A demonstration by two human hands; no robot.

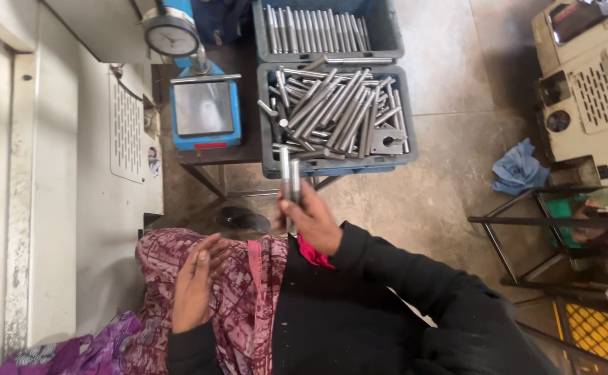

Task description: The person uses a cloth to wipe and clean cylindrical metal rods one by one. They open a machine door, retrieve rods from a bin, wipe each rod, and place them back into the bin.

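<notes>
Centrally, right hand grasps two slim grey metal rods; grey plastic crate at 12 o'clock. Left hand released, flat on patterned cloth.

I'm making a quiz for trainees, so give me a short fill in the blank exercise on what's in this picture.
1. The right hand holds two metal ____ upright.
2. The left hand rests open on the ____, holding nothing.
3. The nearer grey crate holds rods lying in a loose ____.
4. The dial gauge stands on a stand coloured ____.

Missing words: rods; lap; pile; blue
</notes>
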